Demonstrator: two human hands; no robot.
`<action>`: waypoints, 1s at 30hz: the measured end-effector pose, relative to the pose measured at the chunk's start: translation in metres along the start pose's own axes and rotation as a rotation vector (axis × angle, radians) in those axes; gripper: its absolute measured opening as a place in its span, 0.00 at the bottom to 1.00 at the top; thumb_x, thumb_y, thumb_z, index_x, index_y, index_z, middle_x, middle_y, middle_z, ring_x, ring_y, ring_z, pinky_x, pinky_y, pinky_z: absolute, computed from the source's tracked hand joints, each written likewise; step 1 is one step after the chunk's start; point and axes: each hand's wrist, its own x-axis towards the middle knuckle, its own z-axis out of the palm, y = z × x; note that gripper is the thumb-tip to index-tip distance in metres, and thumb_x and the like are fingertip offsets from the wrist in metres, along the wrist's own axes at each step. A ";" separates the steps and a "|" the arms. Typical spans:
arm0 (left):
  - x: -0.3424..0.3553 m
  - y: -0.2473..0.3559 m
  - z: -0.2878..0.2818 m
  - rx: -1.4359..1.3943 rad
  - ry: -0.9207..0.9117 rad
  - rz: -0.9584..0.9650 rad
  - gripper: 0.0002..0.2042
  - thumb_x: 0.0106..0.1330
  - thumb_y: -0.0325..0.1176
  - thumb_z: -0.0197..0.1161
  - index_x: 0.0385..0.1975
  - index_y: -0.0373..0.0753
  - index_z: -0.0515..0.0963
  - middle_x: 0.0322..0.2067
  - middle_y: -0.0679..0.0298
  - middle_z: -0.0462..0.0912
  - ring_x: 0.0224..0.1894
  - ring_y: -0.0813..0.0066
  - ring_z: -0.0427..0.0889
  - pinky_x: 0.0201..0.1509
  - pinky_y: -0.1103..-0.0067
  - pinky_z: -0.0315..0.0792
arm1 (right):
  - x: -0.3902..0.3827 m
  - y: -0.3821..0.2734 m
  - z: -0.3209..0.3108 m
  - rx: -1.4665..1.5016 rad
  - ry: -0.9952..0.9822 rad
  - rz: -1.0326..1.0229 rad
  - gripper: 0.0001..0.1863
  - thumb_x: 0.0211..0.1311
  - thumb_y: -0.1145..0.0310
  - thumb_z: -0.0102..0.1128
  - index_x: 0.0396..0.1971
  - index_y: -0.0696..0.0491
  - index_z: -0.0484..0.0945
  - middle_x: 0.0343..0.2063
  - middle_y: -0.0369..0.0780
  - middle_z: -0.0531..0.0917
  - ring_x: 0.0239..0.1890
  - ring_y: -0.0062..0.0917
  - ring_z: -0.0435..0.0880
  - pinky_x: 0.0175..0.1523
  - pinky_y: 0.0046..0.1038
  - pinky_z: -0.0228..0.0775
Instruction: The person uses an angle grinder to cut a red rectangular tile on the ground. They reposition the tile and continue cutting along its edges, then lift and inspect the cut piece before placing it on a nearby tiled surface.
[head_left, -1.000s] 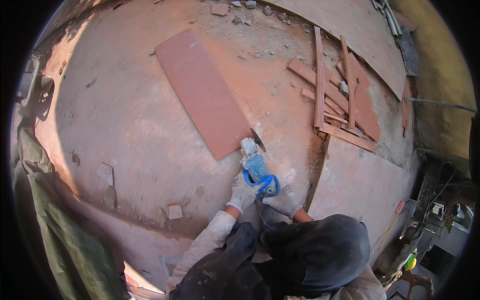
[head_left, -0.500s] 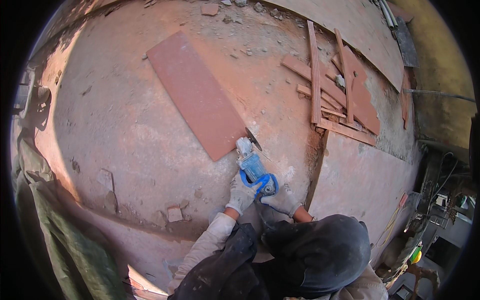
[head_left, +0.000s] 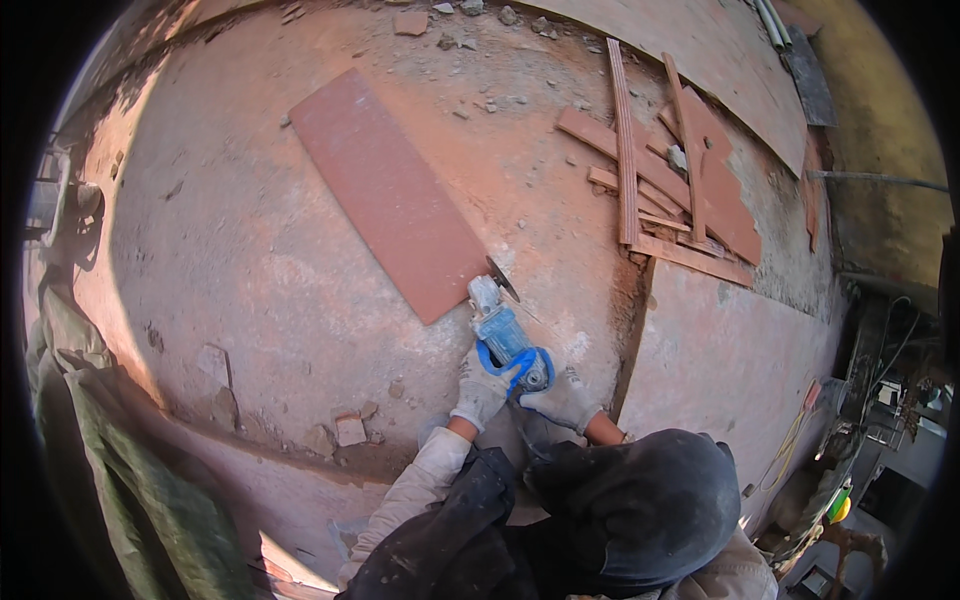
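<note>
A blue and grey angle grinder [head_left: 503, 331] is held in both my gloved hands, its head pointing away from me. My left hand [head_left: 483, 388] wraps around the left side of its body. Around the rear end closes my right hand [head_left: 564, 399], in a matching grey glove with blue on it. The dark cutting disc [head_left: 504, 279] stands on edge at the near right corner of a long reddish stone slab [head_left: 390, 200]. Whether the disc touches the slab, I cannot tell. The slab lies flat on dusty ground, slanting to the far left.
Reddish strips and broken slab pieces [head_left: 722, 185] lie piled at the right. A raised pale slab [head_left: 730, 360] with an edge is close on my right. Small stones [head_left: 350, 430] sit near my left arm. Green tarpaulin [head_left: 130, 470] hangs at the left.
The whole view has shifted slightly. Both hands keep their hold on the angle grinder, and its disc stays by the slab's corner.
</note>
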 end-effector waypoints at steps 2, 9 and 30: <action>-0.002 0.001 0.001 0.028 0.026 0.004 0.36 0.61 0.41 0.85 0.65 0.30 0.76 0.54 0.45 0.88 0.54 0.50 0.90 0.60 0.62 0.83 | -0.001 -0.001 -0.002 -0.039 -0.019 0.051 0.39 0.52 0.58 0.79 0.63 0.56 0.75 0.51 0.54 0.87 0.54 0.49 0.88 0.59 0.44 0.80; 0.003 -0.016 0.003 -0.037 0.012 -0.004 0.34 0.63 0.42 0.85 0.62 0.29 0.77 0.53 0.50 0.88 0.52 0.59 0.89 0.59 0.64 0.83 | 0.000 0.004 -0.001 -0.009 0.027 -0.072 0.39 0.51 0.59 0.78 0.63 0.57 0.74 0.50 0.56 0.86 0.55 0.52 0.86 0.60 0.44 0.78; -0.004 0.015 -0.015 0.565 0.024 0.166 0.43 0.59 0.62 0.82 0.63 0.33 0.77 0.57 0.45 0.80 0.62 0.44 0.77 0.71 0.55 0.71 | 0.004 0.005 0.000 0.080 -0.026 0.005 0.38 0.50 0.66 0.78 0.63 0.59 0.76 0.52 0.47 0.87 0.54 0.36 0.87 0.61 0.37 0.80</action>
